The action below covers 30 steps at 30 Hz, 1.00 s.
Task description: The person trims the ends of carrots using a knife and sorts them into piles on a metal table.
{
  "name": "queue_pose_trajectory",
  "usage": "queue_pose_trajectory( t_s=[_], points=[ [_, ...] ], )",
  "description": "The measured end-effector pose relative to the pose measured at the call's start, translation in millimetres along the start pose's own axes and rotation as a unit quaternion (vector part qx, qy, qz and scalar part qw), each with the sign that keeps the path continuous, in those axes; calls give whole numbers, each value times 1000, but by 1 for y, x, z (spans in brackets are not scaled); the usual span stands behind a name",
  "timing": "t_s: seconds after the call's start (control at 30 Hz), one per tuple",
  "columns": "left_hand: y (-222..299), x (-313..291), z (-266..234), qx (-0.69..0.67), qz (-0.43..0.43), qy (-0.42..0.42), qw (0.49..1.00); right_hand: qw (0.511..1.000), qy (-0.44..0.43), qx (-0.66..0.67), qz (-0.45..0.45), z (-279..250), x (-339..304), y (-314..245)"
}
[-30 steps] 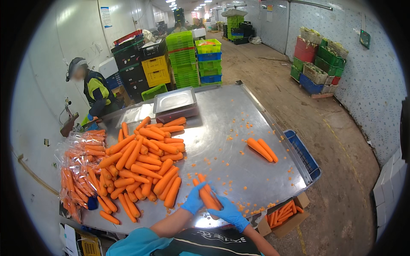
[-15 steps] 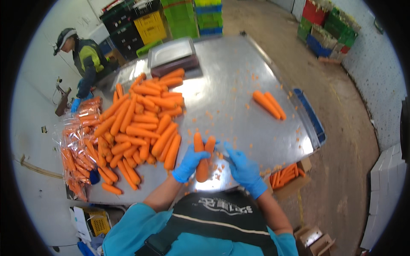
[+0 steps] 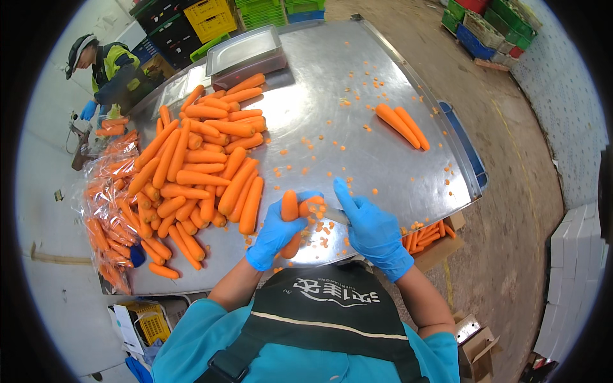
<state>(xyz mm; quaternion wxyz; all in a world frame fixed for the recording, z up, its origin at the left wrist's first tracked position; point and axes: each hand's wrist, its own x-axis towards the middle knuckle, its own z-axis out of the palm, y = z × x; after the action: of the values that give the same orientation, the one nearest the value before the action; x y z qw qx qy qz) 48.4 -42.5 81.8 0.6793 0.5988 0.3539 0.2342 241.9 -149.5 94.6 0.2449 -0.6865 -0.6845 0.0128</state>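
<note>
My left hand (image 3: 274, 235), in a blue glove, is wrapped around two carrots. One carrot (image 3: 289, 205) points away from me; the other carrot (image 3: 312, 205) tilts right with its end toward my right hand. My right hand (image 3: 372, 235), also gloved in blue, grips a small knife (image 3: 336, 215), its forefinger stretched out above the blade. The blade meets or lies very near the end of the tilted carrot; the handle is hidden in my palm. Orange trimmings (image 3: 324, 241) lie on the metal table (image 3: 306, 115) under my hands.
A large carrot pile (image 3: 204, 167) spreads left, beside clear-bagged carrots (image 3: 105, 220). Two carrots (image 3: 397, 126) lie far right. A lidded tub (image 3: 246, 54) stands at the back, crates (image 3: 211, 20) behind. A carton of carrots (image 3: 434, 246) sits below the right edge. A co-worker (image 3: 112, 70) stands far left.
The knife blade, blurred before, now shows at the tilted carrot's end. The carrots have turned slightly in my left hand. The co-worker's gloved hand has lifted from the bags.
</note>
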Motion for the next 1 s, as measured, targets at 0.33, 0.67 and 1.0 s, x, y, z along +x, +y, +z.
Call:
queue_pose_trajectory(
  t_s=[0.33, 0.67, 1.0],
  points=[
    [-8, 6, -9, 4, 19, -62, 998, 996, -19, 30, 85, 25, -9, 49],
    [-10, -3, -7, 120, 74, -104, 985, 992, -85, 65, -67, -10, 3, 7],
    [-10, -5, -5, 204, 142, -83, 965, 987, -109, 106, 47, 18, -14, 37]
  ],
)
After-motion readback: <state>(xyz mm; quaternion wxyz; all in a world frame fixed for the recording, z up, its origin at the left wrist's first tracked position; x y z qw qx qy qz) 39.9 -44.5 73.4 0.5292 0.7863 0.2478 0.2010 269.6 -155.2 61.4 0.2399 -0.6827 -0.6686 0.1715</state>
